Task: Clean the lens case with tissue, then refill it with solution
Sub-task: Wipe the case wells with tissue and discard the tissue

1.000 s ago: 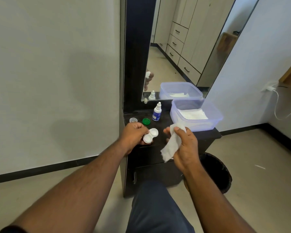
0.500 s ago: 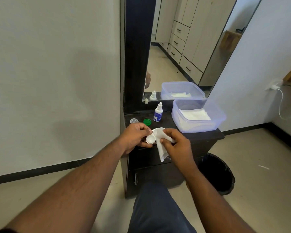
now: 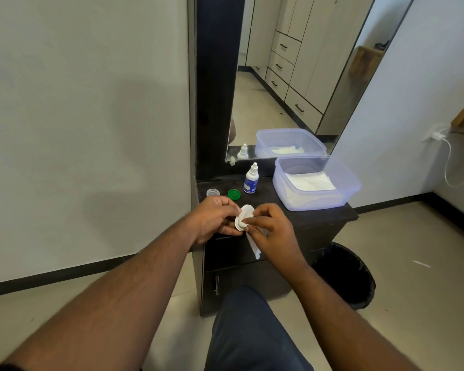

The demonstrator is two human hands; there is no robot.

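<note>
Hands at centre: our left hand (image 3: 214,218) pinches the white lens case (image 3: 243,217) at its 9 o'clock edge, and our right hand (image 3: 271,231) presses tissue (image 3: 253,247) into a well from 3 o'clock, over the front edge of the dark cabinet (image 3: 319,218). We judge the case light, rigid and slippery, best gripped by its rim. Its long axis runs roughly 1 to 7 o'clock, wells tilted toward us. Solution bottle (image 3: 251,179) stands at 12 o'clock beside the green cap (image 3: 234,193).
</note>
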